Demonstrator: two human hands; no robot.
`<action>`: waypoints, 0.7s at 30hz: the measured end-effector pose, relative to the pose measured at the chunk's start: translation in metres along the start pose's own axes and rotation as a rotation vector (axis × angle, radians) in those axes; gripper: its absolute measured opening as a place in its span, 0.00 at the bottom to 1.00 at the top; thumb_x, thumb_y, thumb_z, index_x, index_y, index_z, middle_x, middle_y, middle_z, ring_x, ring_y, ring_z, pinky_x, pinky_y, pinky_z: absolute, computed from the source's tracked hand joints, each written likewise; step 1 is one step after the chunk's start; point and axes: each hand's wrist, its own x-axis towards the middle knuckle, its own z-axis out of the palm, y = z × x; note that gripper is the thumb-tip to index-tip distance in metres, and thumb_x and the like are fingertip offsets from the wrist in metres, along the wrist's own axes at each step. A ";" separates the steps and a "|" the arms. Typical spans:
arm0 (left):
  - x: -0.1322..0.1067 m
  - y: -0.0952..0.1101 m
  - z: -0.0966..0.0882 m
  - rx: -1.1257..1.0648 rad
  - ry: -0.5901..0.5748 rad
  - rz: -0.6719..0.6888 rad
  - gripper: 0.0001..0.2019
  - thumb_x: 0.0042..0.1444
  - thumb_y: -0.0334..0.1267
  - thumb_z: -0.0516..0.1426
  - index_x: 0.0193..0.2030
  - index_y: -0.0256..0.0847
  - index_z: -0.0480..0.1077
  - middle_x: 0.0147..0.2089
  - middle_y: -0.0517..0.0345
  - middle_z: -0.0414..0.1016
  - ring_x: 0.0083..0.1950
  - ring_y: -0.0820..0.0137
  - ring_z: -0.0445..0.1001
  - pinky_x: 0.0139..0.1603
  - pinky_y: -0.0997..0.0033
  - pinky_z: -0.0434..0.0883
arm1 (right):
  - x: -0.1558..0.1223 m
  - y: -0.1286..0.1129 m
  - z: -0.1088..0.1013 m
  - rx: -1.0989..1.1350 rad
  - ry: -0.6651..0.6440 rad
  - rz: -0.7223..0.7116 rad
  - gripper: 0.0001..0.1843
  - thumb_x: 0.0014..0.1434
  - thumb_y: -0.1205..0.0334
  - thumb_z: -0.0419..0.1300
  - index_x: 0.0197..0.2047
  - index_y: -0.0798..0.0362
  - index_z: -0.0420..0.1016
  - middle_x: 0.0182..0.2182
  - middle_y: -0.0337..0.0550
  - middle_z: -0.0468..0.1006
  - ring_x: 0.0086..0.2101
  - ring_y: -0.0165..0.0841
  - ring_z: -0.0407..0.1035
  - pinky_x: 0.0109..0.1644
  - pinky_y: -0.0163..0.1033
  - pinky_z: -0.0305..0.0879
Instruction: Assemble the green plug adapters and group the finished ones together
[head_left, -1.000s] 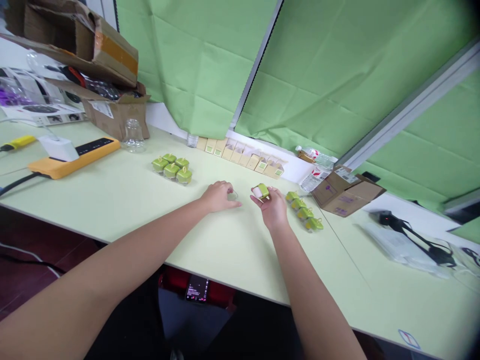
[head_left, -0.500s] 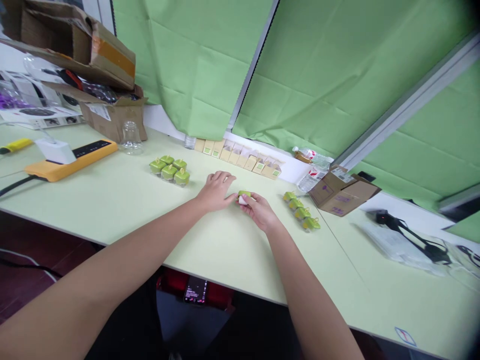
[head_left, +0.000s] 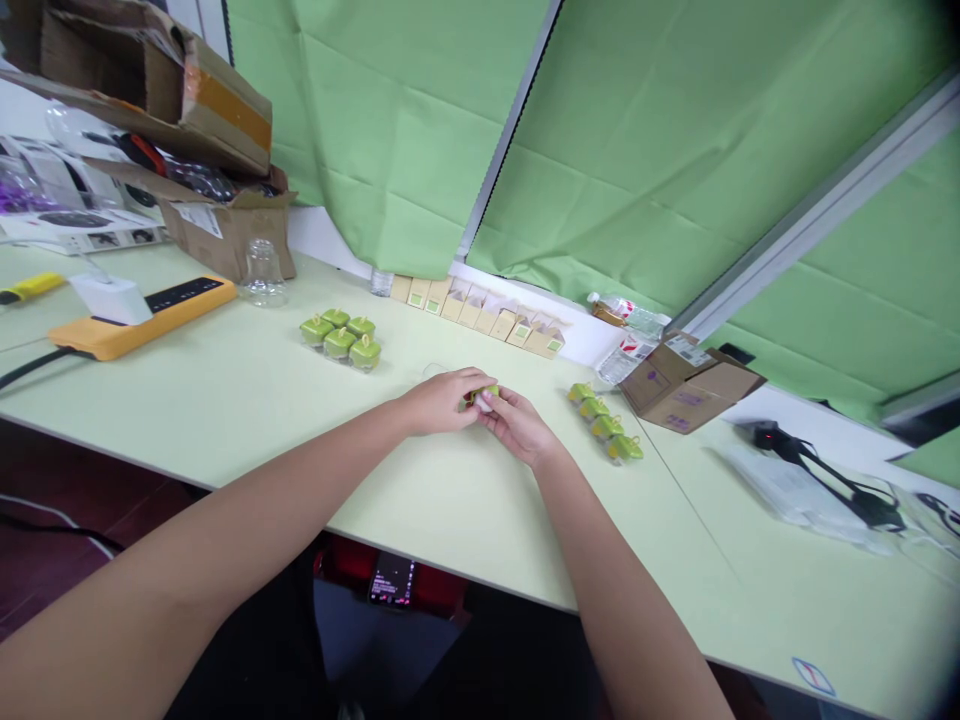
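Observation:
A small green-topped container point(head_left: 490, 390), with a whitish patch on its near side, is between my hands above the table. My right hand point(head_left: 519, 425) pinches it from the right, thumb on the whitish part. My left hand point(head_left: 446, 400) has its fingers curled over the container's left side, so much of it is hidden. Behind my left hand lies a faint, clear, round-edged thing point(head_left: 433, 370), too indistinct to name. Similar green-lidded clear containers point(head_left: 339, 343) stand grouped to the left. On the right, more green-lidded containers point(head_left: 604, 424) form a slanting row.
Small cardboard boxes point(head_left: 480, 310) line the wall. A clear jar point(head_left: 264, 275) and an orange power strip point(head_left: 142, 318) are at left. Plastic bottles point(head_left: 624, 358) and an opened carton point(head_left: 679, 385) stand at back right. A phone point(head_left: 392, 580) lies below the table edge.
My left hand has moved right and closed its fingers over the green-topped container. My right hand holds it in nearly the same place. The clear thing behind the left hand has come into view.

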 end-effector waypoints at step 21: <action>0.000 0.005 0.009 0.135 -0.064 -0.063 0.21 0.56 0.30 0.50 0.55 0.47 0.70 0.53 0.53 0.71 0.51 0.62 0.72 0.47 0.64 0.70 | 0.000 0.001 -0.006 -0.042 -0.088 0.128 0.13 0.51 0.62 0.70 0.39 0.56 0.77 0.34 0.42 0.78 0.36 0.29 0.73 0.43 0.34 0.70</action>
